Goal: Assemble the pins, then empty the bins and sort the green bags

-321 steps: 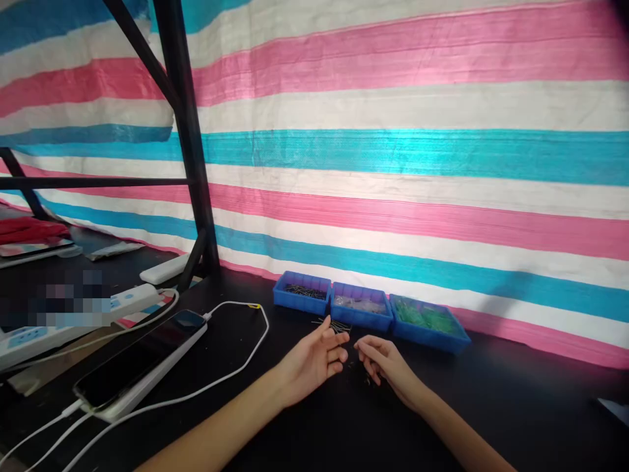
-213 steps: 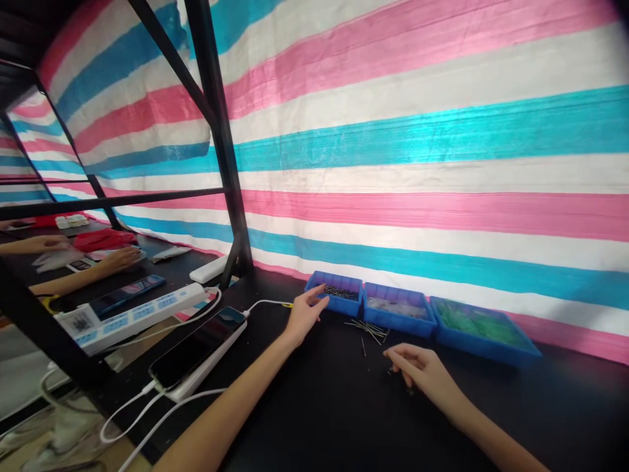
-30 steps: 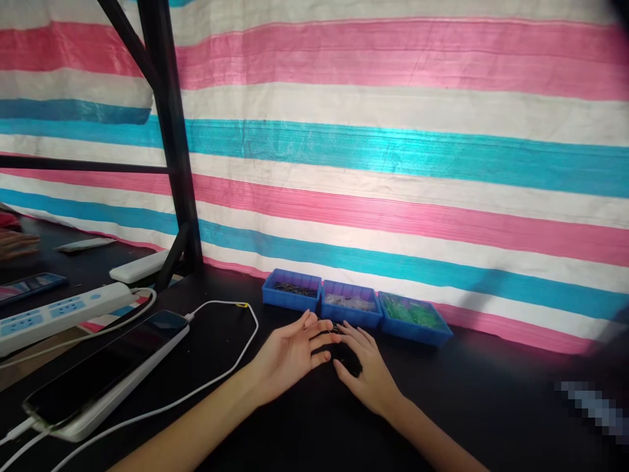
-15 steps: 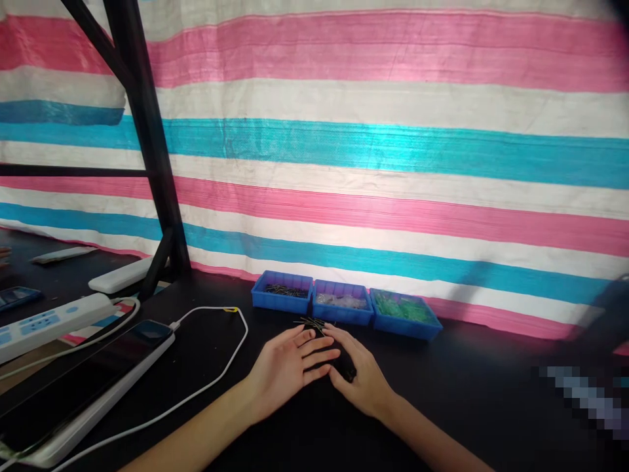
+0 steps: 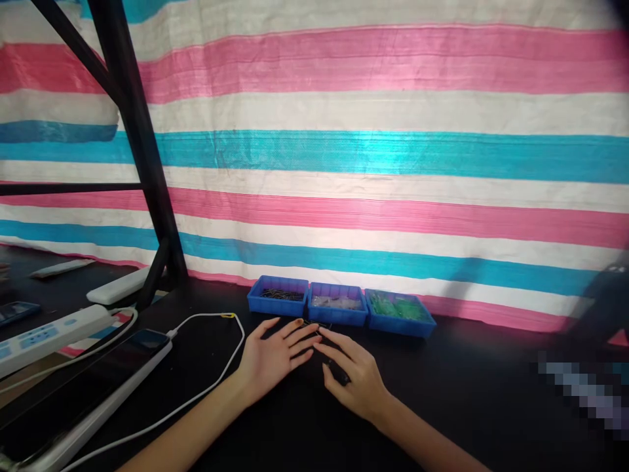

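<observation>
Blue plastic makes up 3 small bins standing in a row on a black tabletop [image 5: 432, 400], and the middle bin [image 5: 338, 317] is the landmark for everything else. It holds small clear plastic pieces [image 5: 337, 302]. Just to its left stands the left bin [image 5: 276, 306], filled with thin dark metal pins [image 5: 282, 294]; just to its right, the right bin [image 5: 400, 326] carries green plastic pieces [image 5: 398, 307]. Directly in front of the middle bin lies a loose heap of pins [image 5: 322, 324], partly hidden by fingers. The left hand [image 5: 270, 359], in front of the middle bin and slightly left, is open, palm up, its fingers spread. The right hand [image 5: 356, 373], in front of the middle bin and slightly right, has its thumb apart from its bent fingers, whose tips come close to the left fingertips beside the heap; whether they pinch a pin, I cannot tell. Well to the left of the middle bin, a dark-screened phone [image 5: 93, 383] rests on a long white block [image 5: 108, 410], with a white cable [image 5: 216, 373] bearing a yellow tag [image 5: 228, 316]. Farther left are a white power strip [image 5: 54, 334] with blue socket panels and a black metal post [image 5: 147, 164]. Behind the middle bin hangs a tarpaulin [image 5: 368, 154] striped pink, white and blue.
</observation>
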A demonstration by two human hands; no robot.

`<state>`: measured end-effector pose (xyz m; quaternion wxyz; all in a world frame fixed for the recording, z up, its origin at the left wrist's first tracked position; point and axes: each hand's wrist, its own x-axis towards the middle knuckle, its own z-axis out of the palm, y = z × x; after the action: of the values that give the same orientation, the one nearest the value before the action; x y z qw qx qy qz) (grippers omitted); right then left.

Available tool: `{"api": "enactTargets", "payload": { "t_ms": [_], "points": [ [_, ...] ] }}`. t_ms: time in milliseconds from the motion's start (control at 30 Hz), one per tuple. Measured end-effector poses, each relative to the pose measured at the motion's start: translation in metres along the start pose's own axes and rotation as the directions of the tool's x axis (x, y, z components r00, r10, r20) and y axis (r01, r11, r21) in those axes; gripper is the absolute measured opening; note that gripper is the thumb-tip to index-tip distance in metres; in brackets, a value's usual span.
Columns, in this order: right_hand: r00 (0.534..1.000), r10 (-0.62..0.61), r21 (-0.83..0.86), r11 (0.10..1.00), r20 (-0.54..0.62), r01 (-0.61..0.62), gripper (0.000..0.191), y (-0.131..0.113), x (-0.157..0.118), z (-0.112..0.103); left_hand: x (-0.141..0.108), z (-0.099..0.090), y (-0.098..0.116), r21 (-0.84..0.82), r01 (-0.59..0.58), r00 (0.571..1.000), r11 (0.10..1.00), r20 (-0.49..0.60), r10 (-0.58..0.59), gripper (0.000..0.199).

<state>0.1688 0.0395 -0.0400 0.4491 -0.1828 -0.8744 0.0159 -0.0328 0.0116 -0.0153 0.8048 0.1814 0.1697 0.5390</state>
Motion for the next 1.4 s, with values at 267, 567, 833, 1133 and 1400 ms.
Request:
{"api": "enactTargets", "payload": {
  "t_ms": [267,567,833,1133,1400],
  "points": [
    [0.982,-0.186,-0.004,0.983,0.019,0.186,0.035,-0.007,0.003,-0.002,-0.005,0.007,0.011,-0.062,-0.06,0.997,0.996,0.048,0.063,0.035],
    [0.993,-0.101,0.031,0.995,0.058,0.099,0.034,-0.007,0.002,-0.003,-0.012,0.022,0.005,-0.083,-0.041,0.999,0.996,0.006,0.042,0.033],
    [0.993,-0.102,0.035,0.994,0.059,0.1,0.034,-0.007,0.001,-0.003,-0.009,0.013,0.0,-0.128,-0.009,1.0,0.992,-0.025,0.006,0.033],
    [0.994,-0.046,0.064,0.997,0.102,0.039,0.035,-0.009,0.005,-0.003,-0.005,0.007,-0.001,-0.149,0.026,0.999,0.988,-0.041,-0.033,0.038],
    [0.993,0.039,0.099,0.994,0.11,-0.05,0.026,-0.008,0.005,-0.001,-0.001,0.005,-0.001,0.246,-0.095,0.987,0.964,-0.106,0.124,0.03]
  ]
}}
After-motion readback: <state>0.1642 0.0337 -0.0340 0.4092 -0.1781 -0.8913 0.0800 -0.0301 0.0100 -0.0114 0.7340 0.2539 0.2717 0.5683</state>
